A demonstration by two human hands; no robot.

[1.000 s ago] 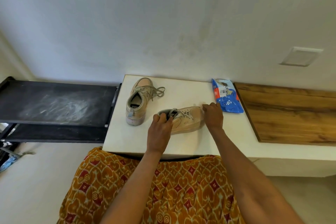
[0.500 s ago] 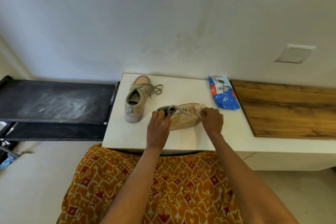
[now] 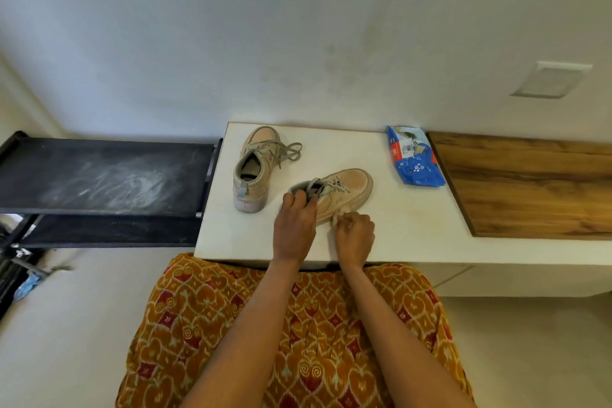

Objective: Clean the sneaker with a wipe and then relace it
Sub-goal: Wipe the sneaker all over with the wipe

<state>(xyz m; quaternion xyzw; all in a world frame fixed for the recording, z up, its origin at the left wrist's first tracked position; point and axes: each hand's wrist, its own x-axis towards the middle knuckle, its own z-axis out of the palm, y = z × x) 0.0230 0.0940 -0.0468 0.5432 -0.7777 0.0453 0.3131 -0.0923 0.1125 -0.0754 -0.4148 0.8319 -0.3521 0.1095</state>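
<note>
A beige laced sneaker (image 3: 344,190) lies on the white table (image 3: 397,232), toe pointing right and away. My left hand (image 3: 294,225) grips its heel collar. My right hand (image 3: 354,235) is closed around a small white wipe (image 3: 337,217) and presses it against the near side of the sneaker, low by the sole. A second beige sneaker (image 3: 253,169) stands to the left, toe toward the wall, laces tied loosely.
A blue wipes packet (image 3: 414,159) lies at the table's far right, by a wooden board (image 3: 530,189). A dusty black shelf rack (image 3: 106,175) adjoins the table's left edge. The wall runs right behind the table.
My right hand moved with the wipe from the sneaker's toe down along its near side toward the heel. The left hand stayed on the heel collar.
</note>
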